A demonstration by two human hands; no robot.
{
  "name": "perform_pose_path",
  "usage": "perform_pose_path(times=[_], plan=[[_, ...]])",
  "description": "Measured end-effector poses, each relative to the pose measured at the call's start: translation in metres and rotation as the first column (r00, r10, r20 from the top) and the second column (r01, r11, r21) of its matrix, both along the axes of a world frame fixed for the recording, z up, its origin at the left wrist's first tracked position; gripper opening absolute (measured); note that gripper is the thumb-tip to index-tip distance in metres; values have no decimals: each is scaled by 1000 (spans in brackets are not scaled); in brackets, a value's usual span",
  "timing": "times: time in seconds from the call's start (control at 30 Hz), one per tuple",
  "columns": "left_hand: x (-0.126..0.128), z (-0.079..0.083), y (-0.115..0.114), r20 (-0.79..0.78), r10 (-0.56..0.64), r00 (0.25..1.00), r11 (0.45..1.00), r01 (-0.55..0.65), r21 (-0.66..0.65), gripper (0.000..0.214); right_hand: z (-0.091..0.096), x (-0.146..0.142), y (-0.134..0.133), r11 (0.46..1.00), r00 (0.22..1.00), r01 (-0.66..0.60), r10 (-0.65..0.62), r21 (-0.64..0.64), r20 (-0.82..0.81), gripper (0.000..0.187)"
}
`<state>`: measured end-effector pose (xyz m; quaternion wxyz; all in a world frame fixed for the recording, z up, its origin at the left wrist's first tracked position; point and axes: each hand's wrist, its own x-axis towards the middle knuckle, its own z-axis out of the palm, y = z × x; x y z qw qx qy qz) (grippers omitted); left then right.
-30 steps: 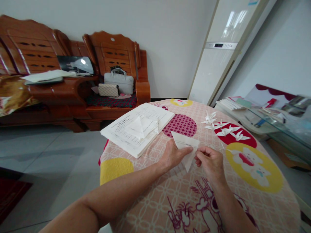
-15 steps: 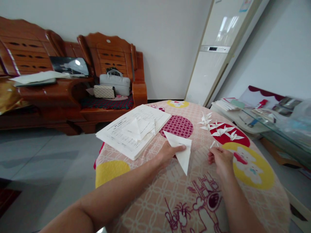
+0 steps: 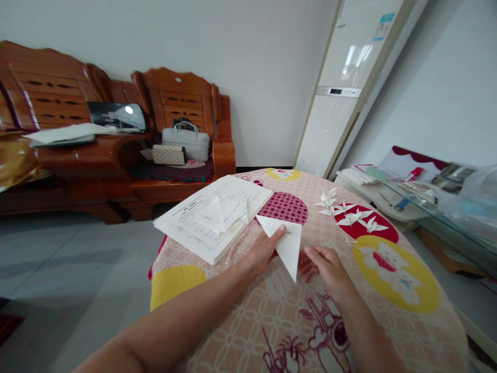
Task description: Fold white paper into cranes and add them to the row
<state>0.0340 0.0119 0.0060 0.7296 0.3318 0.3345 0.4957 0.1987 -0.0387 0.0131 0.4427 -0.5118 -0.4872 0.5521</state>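
Clock faces centred on the folded triangle, 12 = far side of table.

Work piece: 1 folded paper triangle (image 3: 288, 247), raised over the patterned tablecloth (image 3: 240, 326), one sharp corner towards 6. Left hand (image 3: 265, 249) at 9 pinches it, thumb on the upper face, other fingers beneath. Right hand (image 3: 324, 262) between 3 and 4, at the triangle's right edge; fingers half curled and loosely parted, thumb towards the paper. Contact: cannot tell.

Surroundings: 1 stack of printed sheets (image 3: 252, 190) at 10, just beside the left hand and taking up that side of the table. On it, at least 1 folded white paper (image 3: 216, 213); layers overlap, count unsure. At 2, folded paper cranes (image 3: 352, 217), at least 4; rear ones overlap. At 3, 1 small white scrap (image 3: 350, 241), near the right hand.

Farther off: glass-topped side table (image 3: 438, 225) between 2 and 3, loaded; 1 tall white cabinet unit (image 3: 337, 116) at 1; wooden armchair (image 3: 224, 155) between 10 and 11 carrying 2 bags, 1 grey handbag (image 3: 192, 143) and 1 quilted purse (image 3: 168, 155).
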Motion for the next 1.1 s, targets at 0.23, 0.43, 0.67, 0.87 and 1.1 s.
perform_pose_path(times=[0.23,0.43,0.67,0.87,1.1], plan=[[0,-3,2,7,20,1000,1000,-20,-2,54,-1,-10,-3,997,997,-73,72,30,39,37],[4,-2,1,28,4,1000,1000,-3,-28,55,-3,-12,-3,997,998,-59,56,57,42,36],[4,-9,8,35,36,999,993,-32,-116,63,0,-13,-3,998,999,-32,30,57,37,40],[5,-16,11,73,35,997,979,-20,-201,62,-7,-16,-2,995,996,-79,77,56,50,37],[6,-11,9,64,73,995,994,-67,-92,62,-6,-20,-2,986,983,2,-33,166,182,22]])
